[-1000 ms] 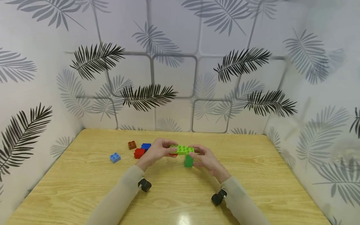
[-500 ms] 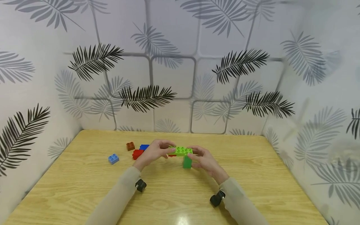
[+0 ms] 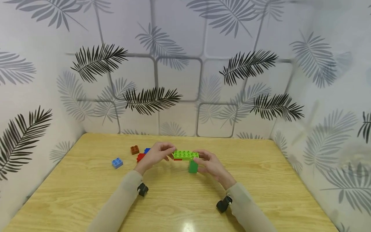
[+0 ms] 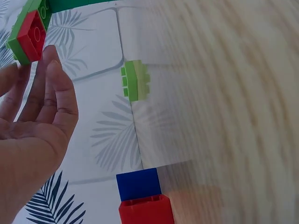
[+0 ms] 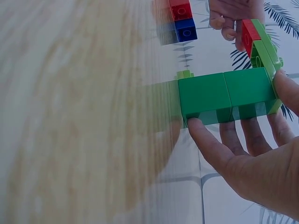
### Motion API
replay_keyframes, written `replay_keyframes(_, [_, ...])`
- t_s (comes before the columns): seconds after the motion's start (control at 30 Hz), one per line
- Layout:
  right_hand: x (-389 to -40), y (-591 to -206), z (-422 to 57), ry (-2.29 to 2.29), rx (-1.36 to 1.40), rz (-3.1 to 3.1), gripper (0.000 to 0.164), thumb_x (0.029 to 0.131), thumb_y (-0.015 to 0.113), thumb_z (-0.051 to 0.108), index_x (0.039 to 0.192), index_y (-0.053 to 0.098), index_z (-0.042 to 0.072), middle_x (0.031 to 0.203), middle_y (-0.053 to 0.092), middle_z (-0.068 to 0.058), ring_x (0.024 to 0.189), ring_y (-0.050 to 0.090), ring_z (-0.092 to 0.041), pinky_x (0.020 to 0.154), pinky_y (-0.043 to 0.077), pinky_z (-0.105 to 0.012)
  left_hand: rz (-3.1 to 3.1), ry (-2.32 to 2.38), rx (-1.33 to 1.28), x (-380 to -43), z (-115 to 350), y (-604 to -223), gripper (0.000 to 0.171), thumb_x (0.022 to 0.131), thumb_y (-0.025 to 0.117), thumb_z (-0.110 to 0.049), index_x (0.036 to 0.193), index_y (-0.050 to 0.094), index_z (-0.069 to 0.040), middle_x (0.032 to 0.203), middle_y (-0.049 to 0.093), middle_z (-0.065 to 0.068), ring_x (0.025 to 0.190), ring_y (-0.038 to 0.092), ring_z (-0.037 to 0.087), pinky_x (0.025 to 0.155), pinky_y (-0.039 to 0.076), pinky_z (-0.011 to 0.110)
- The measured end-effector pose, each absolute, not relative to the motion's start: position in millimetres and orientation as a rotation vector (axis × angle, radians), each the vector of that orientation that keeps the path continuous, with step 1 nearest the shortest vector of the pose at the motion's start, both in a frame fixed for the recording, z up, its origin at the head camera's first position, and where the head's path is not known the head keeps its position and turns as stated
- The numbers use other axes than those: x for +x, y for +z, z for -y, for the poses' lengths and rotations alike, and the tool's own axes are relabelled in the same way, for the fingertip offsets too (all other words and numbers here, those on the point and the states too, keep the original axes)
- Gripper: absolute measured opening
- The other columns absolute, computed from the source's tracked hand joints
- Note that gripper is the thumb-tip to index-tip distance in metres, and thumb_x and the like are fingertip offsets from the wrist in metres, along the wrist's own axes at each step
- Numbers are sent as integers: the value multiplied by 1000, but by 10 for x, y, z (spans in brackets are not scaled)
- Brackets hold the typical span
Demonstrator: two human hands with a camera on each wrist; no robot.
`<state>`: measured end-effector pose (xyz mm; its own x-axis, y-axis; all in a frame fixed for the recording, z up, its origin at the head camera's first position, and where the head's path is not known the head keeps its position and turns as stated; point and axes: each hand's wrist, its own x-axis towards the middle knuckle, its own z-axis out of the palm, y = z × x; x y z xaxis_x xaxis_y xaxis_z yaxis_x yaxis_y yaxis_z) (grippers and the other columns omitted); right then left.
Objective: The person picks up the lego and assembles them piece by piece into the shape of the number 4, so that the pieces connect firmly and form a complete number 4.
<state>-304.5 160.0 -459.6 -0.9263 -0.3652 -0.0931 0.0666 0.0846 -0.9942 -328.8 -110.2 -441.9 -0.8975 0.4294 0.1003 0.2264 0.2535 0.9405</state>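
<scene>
In the head view, a lime-green brick span (image 3: 182,155) lies across the top of a dark green brick column (image 3: 193,166), its left end overhanging. Under that left end sits a red brick (image 4: 32,36). My right hand (image 3: 213,166) grips the column from the right; in the right wrist view its thumb lies against the lime-green bricks and its fingers against the two stacked dark green bricks (image 5: 205,98). Next to the red-and-lime end is my left hand (image 3: 156,154), fingers loosely bent with nothing held; whether a fingertip touches the brick I cannot tell.
Left of the hands lie a light blue brick (image 3: 117,162), a brown brick (image 3: 134,149), a red brick (image 3: 140,157) and a blue brick (image 3: 147,150), partly hidden by my left hand. Another lime-green brick (image 4: 133,80) stands on the table farther off. A patterned wall backs the table.
My left hand has let go of the left end of the lime-green span and drawn back to the left. My right hand has stayed at the dark green column.
</scene>
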Motion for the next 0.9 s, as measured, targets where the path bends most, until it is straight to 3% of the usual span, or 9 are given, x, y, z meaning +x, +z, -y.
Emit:
replay_keyframes(0.23, [-3047, -4571, -1607, -1918, -301, -2040, 48, 97, 63, 21, 142, 49, 9, 142, 47, -18, 112, 59, -15, 96, 52, -48, -2358, 1649, 574, -3369, 1147, -4495, 24, 102, 55, -20, 119, 67, -8, 112, 67, 10, 103, 65, 27, 84, 56, 44])
replay_keyframes(0.57, [-3062, -4575, -1594, -1935, -265, -2041, 50, 95, 65, 22, 141, 50, 9, 141, 50, -15, 112, 59, -16, 91, 55, -43, -2457, 1505, 479, -3430, 1134, -4504, 22, 98, 59, -9, 118, 66, -9, 120, 65, 11, 111, 60, 26, 85, 56, 39])
replay_keyframes(0.9, [-3049, -4588, -1573, -1924, -241, -2070, 46, 96, 65, 21, 139, 53, 11, 140, 51, -15, 112, 59, -17, 91, 55, -43, -2601, 1312, 392, -3506, 1109, -4565, 33, 95, 60, -6, 127, 63, -14, 145, 45, 16, 126, 49, 36, 82, 52, 40])
